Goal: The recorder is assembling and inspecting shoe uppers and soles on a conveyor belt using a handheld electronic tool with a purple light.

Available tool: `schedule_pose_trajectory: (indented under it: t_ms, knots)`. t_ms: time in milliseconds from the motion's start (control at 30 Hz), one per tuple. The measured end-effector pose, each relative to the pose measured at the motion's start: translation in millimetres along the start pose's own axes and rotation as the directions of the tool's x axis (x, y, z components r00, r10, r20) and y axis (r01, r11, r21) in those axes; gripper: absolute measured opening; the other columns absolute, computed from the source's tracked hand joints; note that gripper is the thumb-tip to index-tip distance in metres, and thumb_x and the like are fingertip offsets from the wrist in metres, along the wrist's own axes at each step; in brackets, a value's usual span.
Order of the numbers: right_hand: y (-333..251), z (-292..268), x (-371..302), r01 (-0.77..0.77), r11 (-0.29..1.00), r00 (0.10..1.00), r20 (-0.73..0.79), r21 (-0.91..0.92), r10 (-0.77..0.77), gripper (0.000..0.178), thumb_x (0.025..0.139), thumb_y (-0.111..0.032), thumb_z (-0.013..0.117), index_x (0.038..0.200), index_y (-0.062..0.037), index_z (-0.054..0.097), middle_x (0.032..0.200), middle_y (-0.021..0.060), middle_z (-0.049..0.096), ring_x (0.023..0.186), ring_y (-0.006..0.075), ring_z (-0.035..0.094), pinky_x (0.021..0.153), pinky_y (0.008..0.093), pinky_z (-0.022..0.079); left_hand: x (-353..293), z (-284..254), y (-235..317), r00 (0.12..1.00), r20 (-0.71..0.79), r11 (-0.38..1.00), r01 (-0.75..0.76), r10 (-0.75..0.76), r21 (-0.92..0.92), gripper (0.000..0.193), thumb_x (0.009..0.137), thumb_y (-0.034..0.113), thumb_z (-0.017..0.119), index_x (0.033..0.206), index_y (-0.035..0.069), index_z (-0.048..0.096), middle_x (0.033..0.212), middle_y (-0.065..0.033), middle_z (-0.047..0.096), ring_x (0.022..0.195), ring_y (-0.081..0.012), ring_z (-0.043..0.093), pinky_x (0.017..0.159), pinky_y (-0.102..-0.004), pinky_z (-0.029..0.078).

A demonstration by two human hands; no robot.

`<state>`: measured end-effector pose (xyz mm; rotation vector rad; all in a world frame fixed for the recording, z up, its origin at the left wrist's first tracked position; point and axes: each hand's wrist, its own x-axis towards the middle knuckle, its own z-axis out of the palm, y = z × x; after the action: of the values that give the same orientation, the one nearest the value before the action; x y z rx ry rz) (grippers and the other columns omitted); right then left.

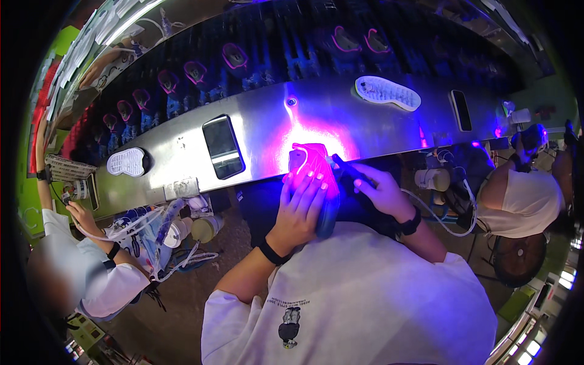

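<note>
Under bright violet-pink light at the bench's near edge is a shoe upper (315, 159), its body running down toward my lap. My left hand (295, 207) lies across it, fingers extended along its surface, keeping hold of it. In my right hand (384, 193) is a slim dark brush-like tool (347, 167), gripped with curled fingers. The tool's tip comes close to the upper's right side; glare hides whether they touch. Both my wrists wear black bands.
On the metal bench (182, 146) lie a dark phone (223, 147), a white shoe sole (387, 92), another sole (126, 162) and a second phone (460, 111). Shoe uppers with pink edges (235, 56) stand in a row beyond. Co-workers sit at left (109, 274) and right (523, 194).
</note>
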<state>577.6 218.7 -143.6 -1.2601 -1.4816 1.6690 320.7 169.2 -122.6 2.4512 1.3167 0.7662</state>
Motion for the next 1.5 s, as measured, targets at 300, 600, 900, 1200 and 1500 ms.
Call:
schedule_pose_trajectory:
  t_ms: [300, 600, 900, 1200, 1500]
  knots:
    - [-13, -18, 0, -0.051, 0.999, 0.992, 0.118, 0.002, 0.051, 0.044, 0.102, -0.013, 0.061, 0.145, -0.0017, 0.055, 0.102, 0.0009, 0.067, 0.084, 0.0088, 0.06, 0.082, 0.0276, 0.052, 12, -4, 1, 1.0, 0.019, 1.0, -0.005, 0.005, -0.016, 0.058, 0.086, 0.023, 0.069, 0.136, -0.003, 0.055, 0.143, -0.0228, 0.054, 0.138, -0.0399, 0.049, 0.117, -0.0678, 0.026]
    - [-30, -28, -41, -0.111, 0.988, 0.982, 0.166, 0.11, 0.092, 0.046, 0.1, -0.007, 0.062, 0.146, -0.0026, 0.054, 0.095, 0.0016, 0.067, 0.083, 0.009, 0.061, 0.079, 0.0281, 0.053, 36, -8, 17, 1.0, 0.012, 0.996, 0.021, -0.022, 0.089, 0.077, 0.08, 0.034, 0.081, 0.139, -0.004, 0.051, 0.138, -0.0214, 0.057, 0.134, -0.0381, 0.054, 0.118, -0.0622, 0.03]
    - [-28, -32, -57, -0.084, 0.981, 0.995, 0.059, 0.175, 0.075, 0.047, 0.102, -0.01, 0.062, 0.148, -0.0048, 0.053, 0.087, 0.0008, 0.065, 0.075, 0.0061, 0.058, 0.07, 0.0246, 0.05, 72, 0, 40, 0.991, -0.013, 0.968, 0.13, -0.13, 0.213, 0.082, 0.075, 0.039, 0.084, 0.138, -0.003, 0.052, 0.135, -0.0212, 0.059, 0.13, -0.0356, 0.055, 0.115, -0.0561, 0.034]
    - [-13, -38, -86, -0.139, 0.917, 0.99, 0.039, 0.374, 0.134, 0.05, 0.102, -0.011, 0.061, 0.151, -0.0069, 0.049, 0.087, 0.0, 0.066, 0.065, 0.0026, 0.046, 0.06, 0.0199, 0.041, 106, 10, 53, 0.987, -0.029, 0.939, 0.161, -0.16, 0.305, 0.078, 0.073, 0.039, 0.082, 0.133, -0.003, 0.055, 0.131, -0.0212, 0.061, 0.126, -0.0361, 0.057, 0.111, -0.0562, 0.037]
    - [-46, -54, -78, 0.065, 0.97, 0.95, -0.282, -0.234, -0.132, 0.047, 0.094, -0.005, 0.068, 0.14, -0.004, 0.059, 0.108, 0.0146, 0.073, 0.091, 0.0236, 0.071, 0.086, 0.0333, 0.054, 141, 24, 47, 0.971, 0.003, 0.937, 0.23, -0.239, 0.263, 0.088, 0.066, 0.044, 0.085, 0.133, -0.004, 0.057, 0.121, -0.0206, 0.067, 0.115, -0.0344, 0.062, 0.107, -0.0554, 0.039]
